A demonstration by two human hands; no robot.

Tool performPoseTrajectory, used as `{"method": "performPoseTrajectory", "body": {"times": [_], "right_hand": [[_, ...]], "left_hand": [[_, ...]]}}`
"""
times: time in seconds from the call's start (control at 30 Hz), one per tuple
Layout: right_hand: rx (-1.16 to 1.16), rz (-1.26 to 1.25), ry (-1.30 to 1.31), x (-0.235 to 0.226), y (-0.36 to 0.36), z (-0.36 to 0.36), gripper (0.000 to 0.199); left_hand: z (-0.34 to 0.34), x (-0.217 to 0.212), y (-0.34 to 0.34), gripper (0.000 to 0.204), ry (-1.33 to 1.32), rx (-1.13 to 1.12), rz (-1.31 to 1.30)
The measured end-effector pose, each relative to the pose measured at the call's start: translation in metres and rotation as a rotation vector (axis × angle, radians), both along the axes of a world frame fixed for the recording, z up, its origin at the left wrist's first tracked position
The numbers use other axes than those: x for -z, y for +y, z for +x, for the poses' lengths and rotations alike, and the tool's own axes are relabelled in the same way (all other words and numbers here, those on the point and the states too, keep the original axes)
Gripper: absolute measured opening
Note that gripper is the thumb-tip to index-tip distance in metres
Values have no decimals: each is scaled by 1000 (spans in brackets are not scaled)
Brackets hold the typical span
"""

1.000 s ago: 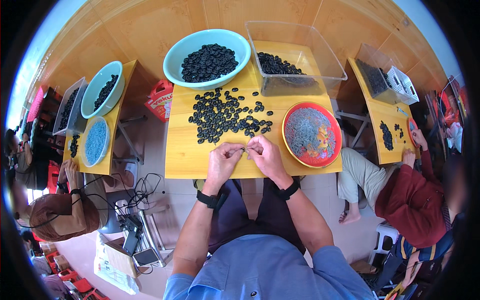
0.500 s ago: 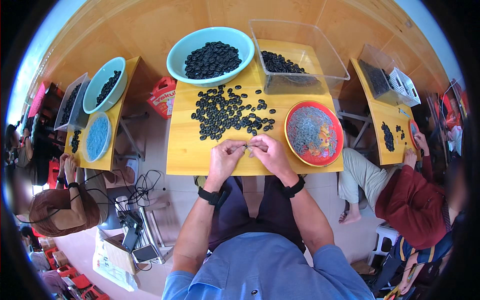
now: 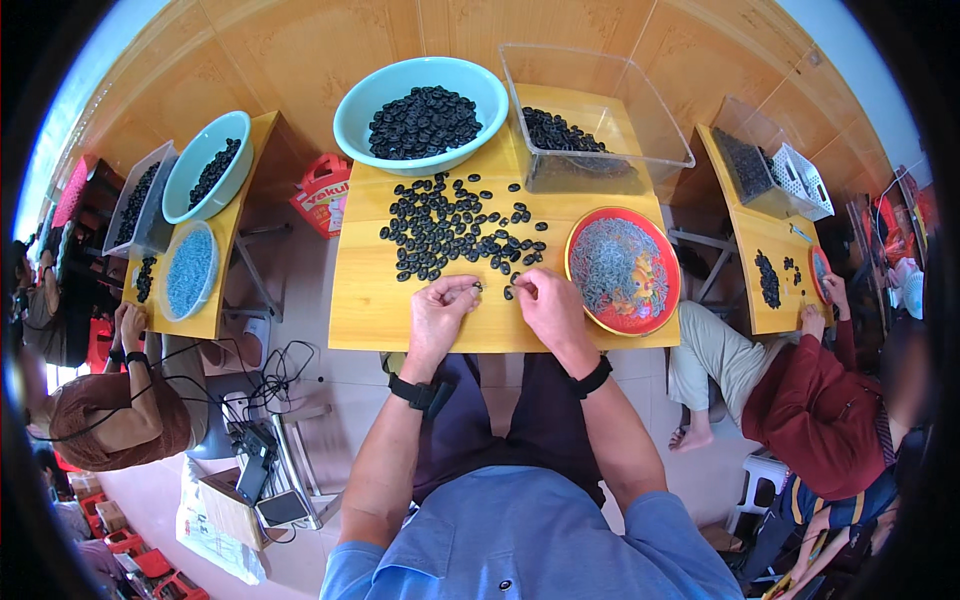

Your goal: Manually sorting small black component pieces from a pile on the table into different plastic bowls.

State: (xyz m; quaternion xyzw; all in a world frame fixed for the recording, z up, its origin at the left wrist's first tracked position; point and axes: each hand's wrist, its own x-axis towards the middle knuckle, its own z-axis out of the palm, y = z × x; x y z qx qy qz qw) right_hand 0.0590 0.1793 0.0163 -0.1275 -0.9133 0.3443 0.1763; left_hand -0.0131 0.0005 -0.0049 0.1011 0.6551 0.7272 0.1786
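Note:
Over the near edge of the yellow table (image 3: 380,310), both of my hands work close together. My left hand (image 3: 441,315) pinches a small dark piece (image 3: 478,286) between thumb and forefinger; its exact shape is too small to tell. A short gap away, my right hand (image 3: 554,315) has its thumb and fingertips closed at a black oval piece (image 3: 509,292) low over the tabletop. Beyond the hands lie many loose black oval pieces (image 3: 430,230), spread in a patch. Beside my right hand stands a red bowl (image 3: 655,322) holding thin grey-blue strands (image 3: 612,255).
At the back are a light-blue basin (image 3: 350,120) and a clear plastic bin (image 3: 650,150), both holding black pieces. People sit at tables on either side, one in a brown top (image 3: 125,420), another in dark red (image 3: 820,410). Cables (image 3: 270,385) tangle at lower left.
My hands, joined at the fingertips before, have moved apart. The left has shifted slightly left with a small dark piece; the right has gone right to a black oval piece.

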Motion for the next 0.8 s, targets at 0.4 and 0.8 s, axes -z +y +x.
{"method": "performPoseTrajectory", "body": {"times": [0.4,0.8], "right_hand": [[-67,-418,-63,9,-8,-9,12],[-100,-989,-38,9,-5,-11,20]], "left_hand": [[-7,-6,1,19,-93,39,1],[-9,-7,2,18,-96,72,-52]]}}
